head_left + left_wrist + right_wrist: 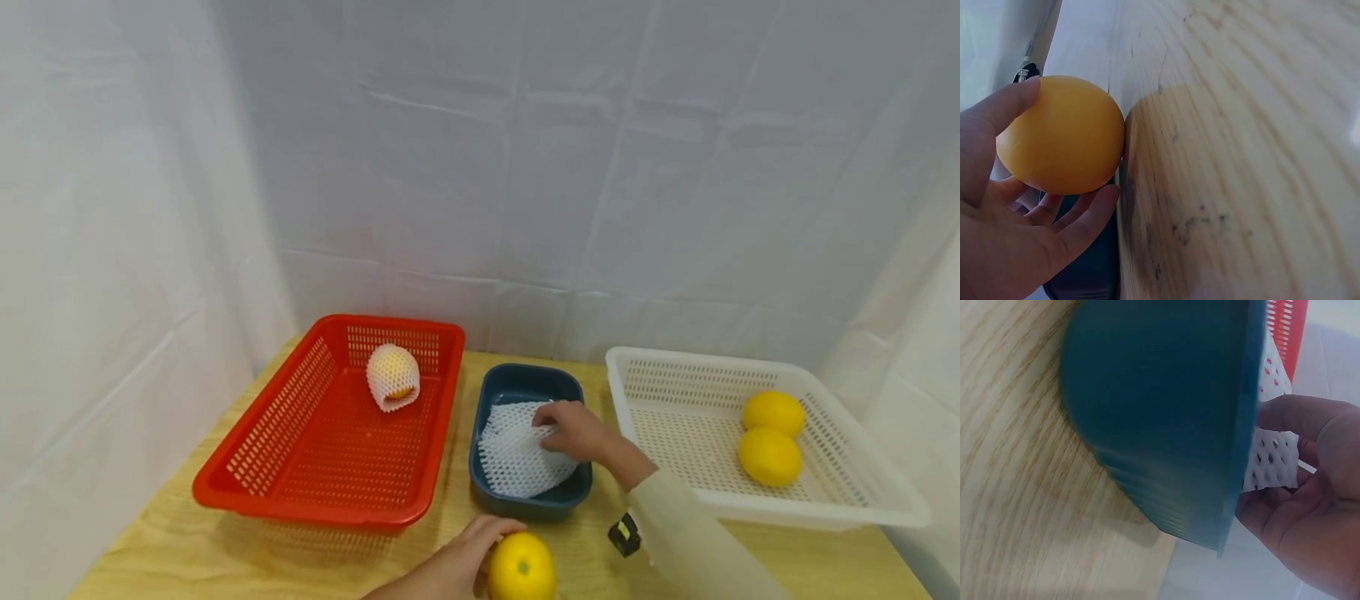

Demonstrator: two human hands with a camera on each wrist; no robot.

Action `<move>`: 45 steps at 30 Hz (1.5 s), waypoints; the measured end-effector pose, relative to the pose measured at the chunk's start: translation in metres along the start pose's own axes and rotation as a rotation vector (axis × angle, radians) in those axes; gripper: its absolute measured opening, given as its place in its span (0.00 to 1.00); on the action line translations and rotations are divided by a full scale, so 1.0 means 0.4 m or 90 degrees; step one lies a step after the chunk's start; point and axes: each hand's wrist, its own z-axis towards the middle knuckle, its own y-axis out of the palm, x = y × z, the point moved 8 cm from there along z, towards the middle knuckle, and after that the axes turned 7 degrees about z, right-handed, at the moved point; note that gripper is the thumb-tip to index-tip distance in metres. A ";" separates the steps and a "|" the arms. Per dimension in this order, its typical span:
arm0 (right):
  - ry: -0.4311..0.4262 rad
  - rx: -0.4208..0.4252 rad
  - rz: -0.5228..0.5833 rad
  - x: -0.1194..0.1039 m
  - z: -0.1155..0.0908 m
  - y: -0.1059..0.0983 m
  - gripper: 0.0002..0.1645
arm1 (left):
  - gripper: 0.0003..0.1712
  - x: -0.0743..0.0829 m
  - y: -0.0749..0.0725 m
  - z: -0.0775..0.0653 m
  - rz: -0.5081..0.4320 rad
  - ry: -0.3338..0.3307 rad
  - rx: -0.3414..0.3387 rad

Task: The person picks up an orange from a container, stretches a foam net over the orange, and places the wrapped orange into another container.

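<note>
A round yellow fruit [522, 568] is on the wooden table at the front, with the thumb and fingers of my left hand [468, 557] curled round it. The left wrist view shows the same fruit [1066, 134] touching the tabletop. My right hand [577, 432] reaches into a dark blue bowl [532, 504] and pinches a white foam fruit net [517, 458]. In the right wrist view, the net [1272, 459] shows between thumb and fingers above the bowl's rim; the rest of it is hidden by the bowl wall.
At the left stands a red basket [315, 510] with one fruit in a foam net [393, 377]. A white basket [720, 502] at the right holds two yellow fruits [770, 457]. White cloth [480, 167] hangs behind the table [180, 517].
</note>
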 end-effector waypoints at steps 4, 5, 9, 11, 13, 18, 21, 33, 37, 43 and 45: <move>-0.022 0.024 0.028 -0.002 -0.012 -0.016 0.07 | 0.45 -0.101 0.021 0.036 0.008 0.015 -0.005; -0.026 0.032 0.045 -0.004 -0.016 -0.022 0.06 | 0.45 -0.123 0.024 0.044 0.013 0.017 0.001; -0.030 0.064 0.112 -0.013 -0.036 -0.048 0.05 | 0.46 -0.174 0.033 0.060 0.059 0.033 0.028; -0.028 0.073 0.136 -0.018 -0.049 -0.061 0.04 | 0.46 -0.171 0.031 0.058 0.081 0.044 0.040; -0.019 0.084 0.145 -0.023 -0.064 -0.075 0.04 | 0.45 -0.153 0.027 0.049 0.064 0.041 0.038; -0.010 0.115 0.175 -0.038 -0.098 -0.101 0.06 | 0.39 -0.057 -0.001 0.002 -0.008 -0.007 0.030; -0.008 0.137 0.202 -0.050 -0.120 -0.109 0.07 | 0.30 0.035 -0.035 -0.036 -0.021 0.006 0.123; 0.022 0.314 0.289 -0.130 -0.233 -0.120 0.08 | 0.27 0.256 -0.231 -0.117 0.040 0.169 0.618; -0.026 0.358 0.303 -0.173 -0.261 -0.111 0.11 | 0.25 0.231 -0.258 -0.085 0.024 0.096 0.600; -0.064 0.345 0.290 -0.204 -0.272 -0.105 0.12 | 0.11 0.198 -0.261 -0.071 -0.014 0.063 0.591; -0.041 0.324 0.296 -0.198 -0.273 -0.110 0.13 | 0.10 0.191 -0.262 -0.068 -0.040 0.065 0.584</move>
